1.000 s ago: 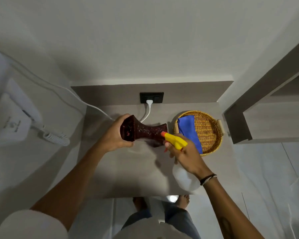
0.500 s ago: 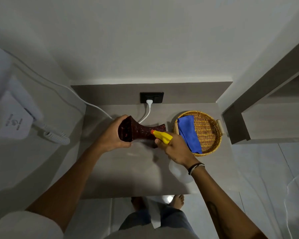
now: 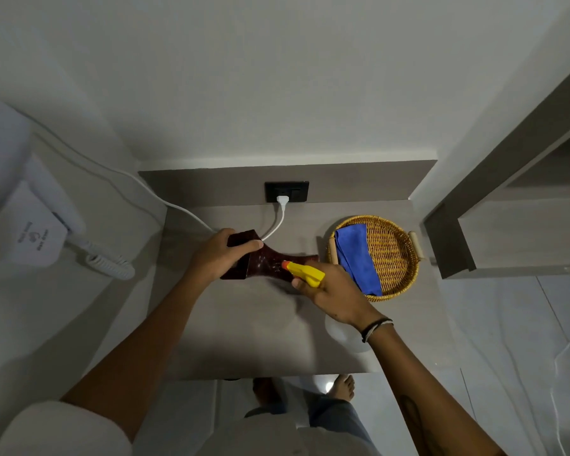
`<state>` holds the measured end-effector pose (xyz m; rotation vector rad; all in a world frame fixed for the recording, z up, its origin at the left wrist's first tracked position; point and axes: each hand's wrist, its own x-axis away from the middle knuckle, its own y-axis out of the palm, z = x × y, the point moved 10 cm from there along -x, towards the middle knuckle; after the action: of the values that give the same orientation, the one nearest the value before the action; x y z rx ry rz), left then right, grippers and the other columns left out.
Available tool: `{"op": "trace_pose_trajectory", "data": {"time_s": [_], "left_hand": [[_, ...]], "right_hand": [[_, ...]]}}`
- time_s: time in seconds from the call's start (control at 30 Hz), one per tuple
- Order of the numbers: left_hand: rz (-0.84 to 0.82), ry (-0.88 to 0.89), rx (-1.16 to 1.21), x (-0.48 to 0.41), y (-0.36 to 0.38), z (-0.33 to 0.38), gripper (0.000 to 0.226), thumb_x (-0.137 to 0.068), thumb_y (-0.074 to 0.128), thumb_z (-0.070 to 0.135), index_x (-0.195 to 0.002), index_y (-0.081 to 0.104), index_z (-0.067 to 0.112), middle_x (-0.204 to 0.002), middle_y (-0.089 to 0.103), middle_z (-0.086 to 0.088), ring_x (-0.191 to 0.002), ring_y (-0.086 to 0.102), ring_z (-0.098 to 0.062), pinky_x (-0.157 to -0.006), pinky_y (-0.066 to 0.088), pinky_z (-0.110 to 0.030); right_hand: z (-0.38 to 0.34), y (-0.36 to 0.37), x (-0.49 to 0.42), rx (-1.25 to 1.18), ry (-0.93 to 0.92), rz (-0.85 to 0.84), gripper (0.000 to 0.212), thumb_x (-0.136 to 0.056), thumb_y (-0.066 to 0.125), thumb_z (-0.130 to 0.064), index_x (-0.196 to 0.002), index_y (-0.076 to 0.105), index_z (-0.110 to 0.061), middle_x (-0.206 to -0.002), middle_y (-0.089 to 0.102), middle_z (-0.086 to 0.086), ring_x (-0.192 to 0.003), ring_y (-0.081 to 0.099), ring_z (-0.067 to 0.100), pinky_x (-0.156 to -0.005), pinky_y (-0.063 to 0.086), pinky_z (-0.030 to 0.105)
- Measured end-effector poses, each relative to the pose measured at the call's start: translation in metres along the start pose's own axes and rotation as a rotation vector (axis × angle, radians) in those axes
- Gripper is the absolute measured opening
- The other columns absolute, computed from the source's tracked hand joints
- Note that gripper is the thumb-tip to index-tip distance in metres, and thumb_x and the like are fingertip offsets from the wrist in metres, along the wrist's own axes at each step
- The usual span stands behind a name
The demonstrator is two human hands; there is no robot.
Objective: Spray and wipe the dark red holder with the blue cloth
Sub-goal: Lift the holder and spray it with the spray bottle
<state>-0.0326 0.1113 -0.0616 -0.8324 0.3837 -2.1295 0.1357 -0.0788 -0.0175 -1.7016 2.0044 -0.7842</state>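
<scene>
The dark red holder (image 3: 266, 262) lies on its side above the grey counter (image 3: 244, 330), flared at both ends. My left hand (image 3: 218, 254) grips its left end. My right hand (image 3: 334, 292) holds a spray bottle (image 3: 305, 273) with a yellow head and red nozzle tip, aimed at the holder's narrow middle from close by. The bottle's clear body shows faintly below my wrist. The blue cloth (image 3: 358, 257) lies folded in the left half of a round wicker basket (image 3: 396, 255) to the right.
A white cable (image 3: 274, 225) runs from a black wall socket (image 3: 287, 191) behind the holder. A white wall unit with a coiled cord (image 3: 109, 263) hangs at left. A grey shelf unit (image 3: 494, 232) stands at right. My bare feet show below the counter's front edge.
My left hand has turned the holder, so fingers now wrap over its left end. The spray bottle has shifted left, closer to the holder's middle.
</scene>
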Motion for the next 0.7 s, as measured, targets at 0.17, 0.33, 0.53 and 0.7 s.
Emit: {"op": "trace_pose_trajectory", "data": {"time_s": [0.17, 0.33, 0.53, 0.7], "left_hand": [[-0.016, -0.075, 0.019, 0.003, 0.008, -0.008, 0.066, -0.064, 0.078, 0.086, -0.103, 0.078, 0.032, -0.102, 0.082, 0.001, -0.096, 0.08, -0.024, -0.095, 0.065, -0.057], [-0.19, -0.018, 0.037, 0.009, 0.015, -0.011, 0.104, -0.065, 0.087, 0.084, -0.15, 0.059, 0.031, -0.142, 0.069, -0.005, -0.128, 0.069, -0.026, -0.111, 0.057, -0.056], [-0.273, 0.254, -0.069, 0.021, 0.016, -0.002, 0.119, -0.039, 0.103, 0.041, -0.144, 0.05, 0.055, -0.145, 0.056, 0.021, -0.135, 0.058, -0.005, -0.116, 0.052, -0.035], [-0.113, 0.384, -0.19, 0.019, 0.008, 0.021, 0.076, -0.047, 0.098, 0.046, -0.115, 0.067, 0.035, -0.113, 0.071, 0.014, -0.106, 0.069, -0.002, -0.094, 0.062, -0.048]], "right_hand": [[-0.006, 0.005, -0.005, -0.036, 0.018, -0.015, 0.054, -0.1, 0.049, -0.055, -0.126, 0.07, -0.013, -0.103, 0.077, 0.005, -0.09, 0.072, 0.022, -0.08, 0.058, 0.049], [-0.003, 0.005, -0.007, -0.044, 0.037, 0.009, 0.042, -0.103, 0.056, -0.045, -0.132, 0.07, -0.017, -0.111, 0.079, 0.005, -0.096, 0.074, 0.023, -0.083, 0.06, 0.049], [0.002, 0.005, -0.005, -0.045, 0.045, -0.008, 0.04, -0.106, 0.058, -0.041, -0.132, 0.069, -0.014, -0.111, 0.077, 0.008, -0.097, 0.073, 0.025, -0.083, 0.06, 0.051], [0.009, 0.001, -0.002, -0.019, 0.04, 0.016, 0.039, -0.106, 0.059, -0.038, -0.133, 0.069, -0.011, -0.105, 0.075, 0.008, -0.09, 0.071, 0.023, -0.08, 0.059, 0.049]]}}
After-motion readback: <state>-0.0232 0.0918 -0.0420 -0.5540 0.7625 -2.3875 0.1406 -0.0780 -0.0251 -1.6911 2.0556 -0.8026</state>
